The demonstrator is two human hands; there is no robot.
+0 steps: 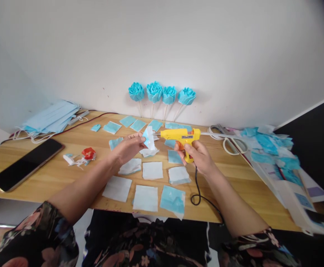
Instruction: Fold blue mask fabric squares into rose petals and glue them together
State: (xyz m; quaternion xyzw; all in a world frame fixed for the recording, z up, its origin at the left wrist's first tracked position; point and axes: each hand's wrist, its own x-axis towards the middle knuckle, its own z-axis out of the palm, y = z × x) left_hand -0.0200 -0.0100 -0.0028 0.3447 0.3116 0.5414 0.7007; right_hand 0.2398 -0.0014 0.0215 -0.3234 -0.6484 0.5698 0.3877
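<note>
Between the fingers of my left hand (132, 145) is a folded piece of blue and white mask fabric (149, 139). My right hand (200, 155) is wrapped round the handle of a yellow hot glue gun (175, 134), with a clear glue stick (208, 134) poking out of its back. The nozzle points left and is right at the fabric piece; whether it touches cannot be made out. Below both hands lie several cut squares, among them a white square (152, 170) and a blue square (172, 198). The gun's black cord (197, 189) loops toward the table's front edge.
Several blue fabric flowers (154, 91) on sticks lean against the wall. At left are a stack of face masks (53, 116), a phone (28, 163) and a red scrap (88, 153). Scissors (234, 146) and a pile of blue scraps (275, 146) lie at right on the wooden table (228, 189).
</note>
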